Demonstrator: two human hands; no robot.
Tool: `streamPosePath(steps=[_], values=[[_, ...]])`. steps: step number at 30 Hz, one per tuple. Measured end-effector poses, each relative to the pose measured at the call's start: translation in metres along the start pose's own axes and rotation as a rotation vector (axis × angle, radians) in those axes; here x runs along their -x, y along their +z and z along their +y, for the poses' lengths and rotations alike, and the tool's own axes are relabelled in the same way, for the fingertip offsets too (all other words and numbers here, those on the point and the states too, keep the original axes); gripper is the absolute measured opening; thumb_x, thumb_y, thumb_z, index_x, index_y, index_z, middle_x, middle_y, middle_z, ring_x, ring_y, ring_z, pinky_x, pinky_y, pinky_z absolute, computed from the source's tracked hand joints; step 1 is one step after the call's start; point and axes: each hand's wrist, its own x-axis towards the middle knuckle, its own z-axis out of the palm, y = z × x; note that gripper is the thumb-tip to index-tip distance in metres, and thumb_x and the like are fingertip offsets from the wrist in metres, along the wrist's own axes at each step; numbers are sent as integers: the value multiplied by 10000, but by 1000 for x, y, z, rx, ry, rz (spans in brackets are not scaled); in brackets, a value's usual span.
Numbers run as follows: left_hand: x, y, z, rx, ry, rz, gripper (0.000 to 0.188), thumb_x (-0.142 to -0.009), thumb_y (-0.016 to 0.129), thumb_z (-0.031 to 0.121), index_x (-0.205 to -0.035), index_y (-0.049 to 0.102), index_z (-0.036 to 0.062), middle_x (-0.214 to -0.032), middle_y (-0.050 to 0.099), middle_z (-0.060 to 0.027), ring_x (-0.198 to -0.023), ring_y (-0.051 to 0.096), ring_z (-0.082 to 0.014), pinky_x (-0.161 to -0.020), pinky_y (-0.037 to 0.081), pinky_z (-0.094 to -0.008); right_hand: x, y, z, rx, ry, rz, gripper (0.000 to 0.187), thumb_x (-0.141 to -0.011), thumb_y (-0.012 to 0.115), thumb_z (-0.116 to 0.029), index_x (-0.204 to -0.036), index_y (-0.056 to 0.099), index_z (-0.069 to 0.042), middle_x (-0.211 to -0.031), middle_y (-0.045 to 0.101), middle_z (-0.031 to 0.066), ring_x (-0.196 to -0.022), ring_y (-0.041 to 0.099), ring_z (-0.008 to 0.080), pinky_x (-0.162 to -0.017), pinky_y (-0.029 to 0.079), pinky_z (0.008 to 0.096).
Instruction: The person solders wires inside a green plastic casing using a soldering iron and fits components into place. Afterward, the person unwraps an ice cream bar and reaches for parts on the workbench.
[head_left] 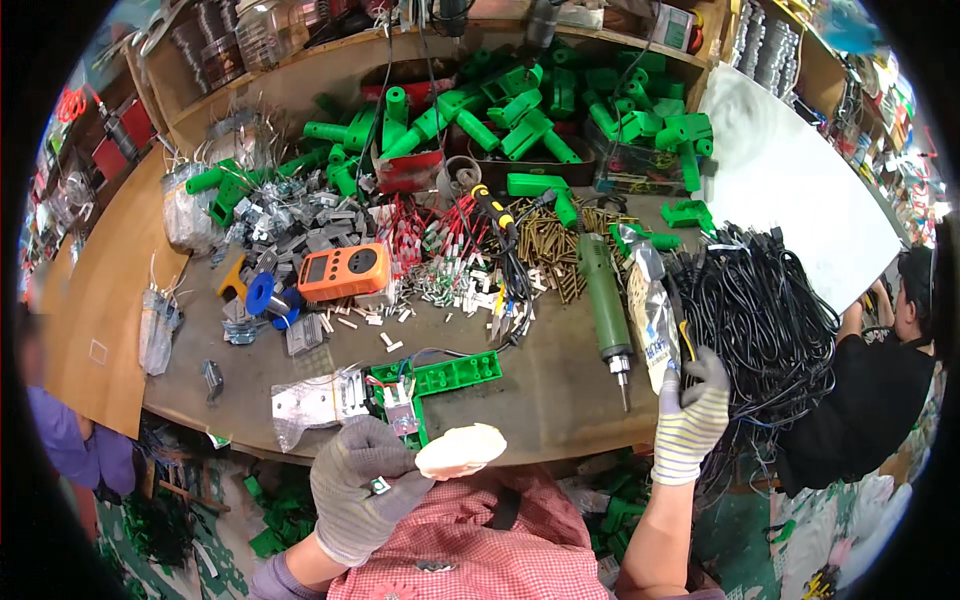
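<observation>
My left hand (365, 490), in a grey striped glove, is closed with its fingertips pinching a pale, cream-coloured, roundish flat piece (460, 452) that looks like bread. A small white-and-green bit (380, 485) shows against that glove. To the right, my gloved right hand (695, 410) has its thumb and fingers apart at the lower end of a shiny printed foil bag (650, 315); whether it presses on the bag is hard to see. Beyond my left hand lies a green plastic housing (455, 375) with wires and a small clear part (402, 412), beside a plastic-wrapped white plate (320, 405).
A green electric screwdriver (602, 295) lies left of the bag, black cables (755, 310) heap to its right. Behind are an orange meter (343, 271), brass screws (570, 250), red-wired parts (425, 235) and piled green housings (520, 110). Another person (860, 370) sits at the right.
</observation>
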Motion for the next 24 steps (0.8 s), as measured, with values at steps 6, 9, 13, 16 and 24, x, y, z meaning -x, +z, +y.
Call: streamPosePath(steps=[6, 9, 13, 16, 24], values=[[-16, 5, 12, 98, -118, -166, 162, -718, 829, 174, -799, 748, 60, -752, 606, -43, -678, 602, -144, -607, 456, -277, 24, -22, -77, -459, -167, -340, 112, -829, 683, -74, -934, 647, -71, -842, 605, 44, -703, 566, 165, -646, 468, 299], [-14, 13, 3, 223, -18, -110, 157, -751, 824, 166, -845, 750, 65, -783, 614, -38, -711, 603, -143, -625, 464, -277, 48, -16, -111, -838, 109, -906, 200, -851, 727, -95, -1042, 672, -67, -910, 661, 70, -835, 642, 169, -740, 506, 285], [-16, 20, 9, 306, -23, -131, 178, -771, 818, 159, -910, 761, 65, -852, 620, -55, -730, 602, -144, -643, 465, -275, 69, -7, -133, -1343, 622, -1051, 267, -921, 672, -35, -1179, 615, 3, -1046, 674, 81, -939, 649, 147, -845, 538, 300], [-16, 25, 3, 334, -13, -127, 187, -777, 810, 183, -915, 773, 62, -865, 619, -65, -782, 597, -159, -696, 477, -298, 69, -7, -139, -1419, 723, -1047, 247, -934, 664, -49, -1167, 619, 21, -1022, 679, 89, -894, 667, 148, -824, 567, 305], [-17, 26, 5, 409, 125, -198, 141, -797, 791, 147, -896, 758, 53, -894, 607, -68, -812, 599, -163, -715, 470, -291, 76, 0, -131, -994, 259, -762, 435, -882, 719, -435, -897, 657, -5, -794, 672, 61, -694, 623, 107, -604, 515, 259]])
